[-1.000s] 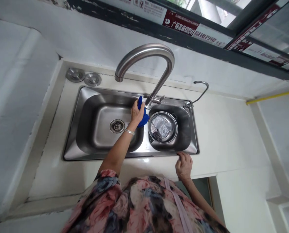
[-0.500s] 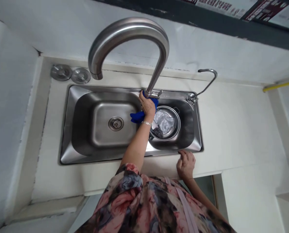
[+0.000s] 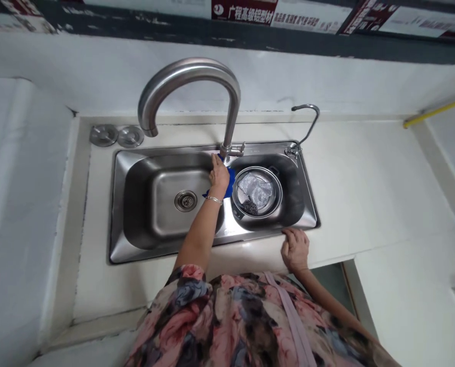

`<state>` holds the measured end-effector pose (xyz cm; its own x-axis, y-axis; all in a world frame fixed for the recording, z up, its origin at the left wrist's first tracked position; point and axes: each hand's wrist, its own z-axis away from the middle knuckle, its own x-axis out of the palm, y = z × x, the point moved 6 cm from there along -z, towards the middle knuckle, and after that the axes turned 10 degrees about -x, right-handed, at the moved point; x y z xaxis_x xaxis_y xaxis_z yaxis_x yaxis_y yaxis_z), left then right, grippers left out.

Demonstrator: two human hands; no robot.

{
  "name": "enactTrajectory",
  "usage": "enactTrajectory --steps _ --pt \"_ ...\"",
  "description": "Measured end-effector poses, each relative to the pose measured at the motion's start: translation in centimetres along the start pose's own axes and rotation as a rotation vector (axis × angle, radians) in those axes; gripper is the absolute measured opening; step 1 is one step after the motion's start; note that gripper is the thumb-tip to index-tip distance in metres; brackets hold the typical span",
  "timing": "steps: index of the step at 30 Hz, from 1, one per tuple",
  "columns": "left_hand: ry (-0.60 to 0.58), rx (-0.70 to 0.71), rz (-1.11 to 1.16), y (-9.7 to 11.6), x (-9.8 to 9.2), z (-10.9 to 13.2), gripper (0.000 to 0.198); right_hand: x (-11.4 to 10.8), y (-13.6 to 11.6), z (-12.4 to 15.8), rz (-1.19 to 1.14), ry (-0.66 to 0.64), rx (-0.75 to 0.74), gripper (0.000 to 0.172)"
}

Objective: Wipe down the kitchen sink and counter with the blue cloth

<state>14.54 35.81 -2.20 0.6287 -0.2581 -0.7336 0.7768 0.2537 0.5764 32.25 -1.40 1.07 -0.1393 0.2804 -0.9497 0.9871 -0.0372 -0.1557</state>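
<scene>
My left hand (image 3: 218,173) presses a blue cloth (image 3: 229,184) against the steel divider by the foot of the tall faucet (image 3: 233,107). The cloth is bunched under the palm and partly hidden by it. My right hand (image 3: 296,248) holds nothing and leans on the counter's front edge, fingertips at the rim of the double-bowl sink (image 3: 166,250). In the right bowl sits a steel pot (image 3: 278,201) with a perforated strainer inside. A crumpled silvery mesh cloth (image 3: 256,189) and a dark steel-wool scourer (image 3: 249,207) lie in it.
Two metal drain covers (image 3: 104,135) rest on the counter at the back left. A thin curved tap (image 3: 313,120) rises at the sink's back right corner. A yellow pipe (image 3: 437,112) runs along the right wall. The left bowl has a drain strainer (image 3: 185,201).
My left hand has shifted on the blue cloth beside the faucet's foot, its fingers now straighter. My right hand stays at the counter edge. The view has tilted and shifted.
</scene>
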Motion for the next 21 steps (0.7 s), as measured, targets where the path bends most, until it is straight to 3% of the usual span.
enactTrajectory --steps 5,14,21 --pt "-0.054 0.072 -0.158 -0.5 -0.1 2.5 0.063 0.4 -0.1 -0.2 -0.018 0.020 0.023 0.042" --pt "-0.010 0.171 -0.202 -2.1 0.6 8.4 0.048 0.8 0.0 -0.7 -0.042 0.040 0.050 0.038" --pt "-0.106 0.259 -0.291 -4.3 1.4 12.1 0.042 0.8 -0.1 -0.8 -0.043 0.054 0.074 0.034"
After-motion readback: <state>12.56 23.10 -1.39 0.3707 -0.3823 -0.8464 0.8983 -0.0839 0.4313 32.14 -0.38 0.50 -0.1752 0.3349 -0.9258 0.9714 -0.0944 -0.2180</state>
